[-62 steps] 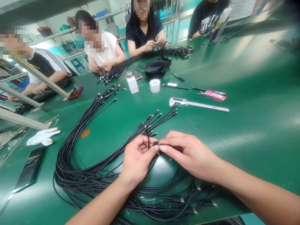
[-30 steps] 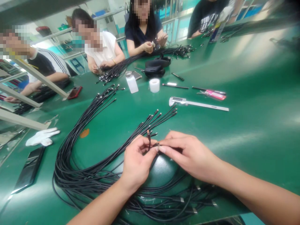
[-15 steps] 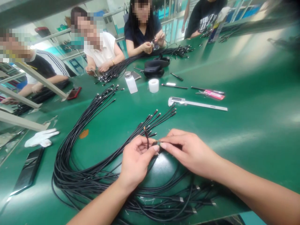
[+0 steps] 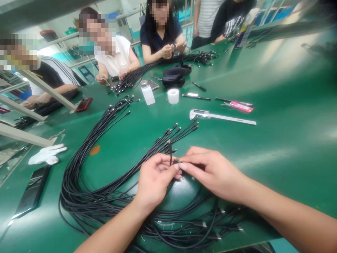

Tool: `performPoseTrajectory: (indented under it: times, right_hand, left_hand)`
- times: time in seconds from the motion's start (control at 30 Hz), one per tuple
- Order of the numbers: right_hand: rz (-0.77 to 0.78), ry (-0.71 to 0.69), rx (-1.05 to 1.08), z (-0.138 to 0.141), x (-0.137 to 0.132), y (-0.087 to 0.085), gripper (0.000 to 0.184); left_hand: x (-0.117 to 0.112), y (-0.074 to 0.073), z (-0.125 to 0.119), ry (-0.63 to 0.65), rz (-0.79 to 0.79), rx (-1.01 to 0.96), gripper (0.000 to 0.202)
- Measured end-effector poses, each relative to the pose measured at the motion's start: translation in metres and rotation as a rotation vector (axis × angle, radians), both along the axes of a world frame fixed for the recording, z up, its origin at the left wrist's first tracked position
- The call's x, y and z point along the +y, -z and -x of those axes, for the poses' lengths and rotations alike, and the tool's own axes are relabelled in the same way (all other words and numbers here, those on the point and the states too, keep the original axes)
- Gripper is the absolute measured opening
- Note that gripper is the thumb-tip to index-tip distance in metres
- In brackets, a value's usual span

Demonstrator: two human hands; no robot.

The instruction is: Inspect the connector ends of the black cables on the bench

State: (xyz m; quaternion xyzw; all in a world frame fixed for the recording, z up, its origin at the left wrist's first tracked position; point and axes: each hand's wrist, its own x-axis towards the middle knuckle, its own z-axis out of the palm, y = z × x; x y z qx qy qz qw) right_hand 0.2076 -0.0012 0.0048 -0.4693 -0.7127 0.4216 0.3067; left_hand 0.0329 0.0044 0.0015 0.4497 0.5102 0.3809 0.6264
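A big loop of thin black cables (image 4: 86, 189) lies on the green table (image 4: 276, 116), with one fan of cable ends (image 4: 181, 130) just beyond my hands. My left hand (image 4: 154, 182) pinches one black cable whose end (image 4: 170, 147) sticks up between its fingers. My right hand (image 4: 213, 174) meets it fingertip to fingertip, pinched on a small connector (image 4: 176, 161) at that cable. Both hands hover just above the bundle.
Beyond my hands lie a digital caliper (image 4: 221, 116), a white tape roll (image 4: 173, 96), a small white bottle (image 4: 147, 92), pens, a pink-handled tool (image 4: 240, 106) and a black pouch (image 4: 175, 75). A white glove (image 4: 47, 154) and a phone (image 4: 33, 191) sit left. Several people work on cables across the table.
My hands stay pinched together in the same spot; the upright cable end has shifted a little to the right. A person in a striped shirt has appeared at the far side.
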Motion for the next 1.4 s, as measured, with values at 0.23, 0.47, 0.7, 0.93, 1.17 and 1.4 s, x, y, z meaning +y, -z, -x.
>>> performPoseTrajectory:
  times: [0.23, 0.47, 0.7, 0.93, 1.17, 1.4]
  right_hand:
    - [0.002, -0.012, 0.002, 0.0001, -0.0001, -0.0012, 0.027]
    - [-0.005, -0.010, 0.013, -0.0003, 0.0003, -0.0008, 0.026]
    - [0.002, -0.001, 0.001, -0.0007, 0.0005, 0.0003, 0.025]
    - [0.002, 0.068, -0.006, -0.0028, 0.0018, 0.0001, 0.024]
    - [0.004, 0.031, -0.014, -0.0026, 0.0011, 0.0005, 0.024]
    - [0.018, -0.011, -0.016, 0.0003, -0.0001, -0.0003, 0.026]
  left_hand:
    - [-0.0002, -0.0007, 0.0003, 0.005, -0.020, 0.021, 0.023]
    - [0.0002, -0.0009, 0.0001, -0.002, -0.030, 0.027, 0.022]
    - [-0.0007, -0.0004, 0.0004, 0.010, -0.031, 0.019, 0.021]
    - [-0.0011, 0.0011, 0.0010, 0.022, -0.014, 0.031, 0.025]
    - [-0.0005, 0.0013, 0.0010, 0.018, -0.006, 0.012, 0.028]
    - [-0.0018, -0.0022, -0.0020, 0.001, 0.014, -0.021, 0.028]
